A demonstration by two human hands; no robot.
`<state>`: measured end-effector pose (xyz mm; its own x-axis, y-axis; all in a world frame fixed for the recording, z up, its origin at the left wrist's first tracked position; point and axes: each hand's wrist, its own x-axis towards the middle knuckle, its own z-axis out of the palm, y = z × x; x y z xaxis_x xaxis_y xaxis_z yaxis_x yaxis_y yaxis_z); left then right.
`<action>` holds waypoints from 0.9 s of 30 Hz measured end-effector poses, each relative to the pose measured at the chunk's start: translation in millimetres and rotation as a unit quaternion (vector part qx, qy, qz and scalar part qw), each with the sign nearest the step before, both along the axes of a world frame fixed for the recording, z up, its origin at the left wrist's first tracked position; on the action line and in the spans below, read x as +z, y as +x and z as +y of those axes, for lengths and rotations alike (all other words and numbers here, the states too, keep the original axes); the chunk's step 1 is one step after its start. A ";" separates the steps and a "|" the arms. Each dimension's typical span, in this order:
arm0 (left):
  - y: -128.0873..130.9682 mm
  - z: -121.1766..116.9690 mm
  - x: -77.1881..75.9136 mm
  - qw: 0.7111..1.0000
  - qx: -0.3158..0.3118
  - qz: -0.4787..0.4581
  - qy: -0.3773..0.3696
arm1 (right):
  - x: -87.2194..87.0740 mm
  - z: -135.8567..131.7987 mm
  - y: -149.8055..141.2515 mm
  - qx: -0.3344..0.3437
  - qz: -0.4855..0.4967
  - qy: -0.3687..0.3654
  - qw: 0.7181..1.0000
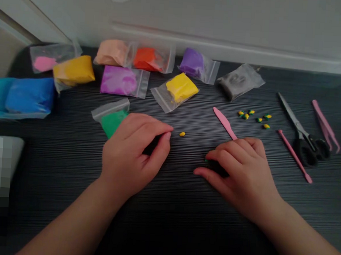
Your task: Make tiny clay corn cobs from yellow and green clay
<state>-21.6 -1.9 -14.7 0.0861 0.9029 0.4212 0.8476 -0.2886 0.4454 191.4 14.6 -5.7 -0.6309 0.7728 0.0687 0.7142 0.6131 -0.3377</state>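
My left hand (134, 152) rests on the dark ribbed table (164, 227), fingers curled with thumb and fingertips close together, just in front of a bag of green clay (112, 120). Whether anything is in them is hidden. A tiny yellow clay piece (182, 134) lies just right of its fingertips. My right hand (239, 172) lies knuckles up, fingers bent over a small green bit (206, 160) that peeks out at its fingertips. A pink plastic knife (224, 122) lies just beyond that hand.
Several small yellow-and-green clay pieces (254, 116) lie behind the right hand. Bags of clay in several colours line the back, among them yellow (181, 87), magenta (120, 80) and blue (28, 95). Scissors (303, 131), a pink stick (294, 155) and pink tweezers (325, 123) lie at right.
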 end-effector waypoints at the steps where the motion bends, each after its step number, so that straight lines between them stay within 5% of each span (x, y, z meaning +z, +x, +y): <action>1: 0.0 0.0 0.1 1.000 0.003 0.000 -0.003 | 0.7 0.4 0.8 0.001 0.003 -0.001 1.000; 17: -0.1 0.2 1.0 1.000 -0.002 -0.001 -0.005 | 4.2 -21.4 16.4 0.091 -0.039 0.048 0.994; 27: 0.6 -0.2 0.0 1.000 -0.001 -0.003 -0.005 | 4.0 -17.1 15.5 0.074 -0.087 0.049 0.992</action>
<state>-21.0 -2.1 -14.7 0.0852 0.9071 0.4121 0.8440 -0.2856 0.4540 206.9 -2.6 -1.7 -0.7458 0.6659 0.0195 0.6563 0.7395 -0.1498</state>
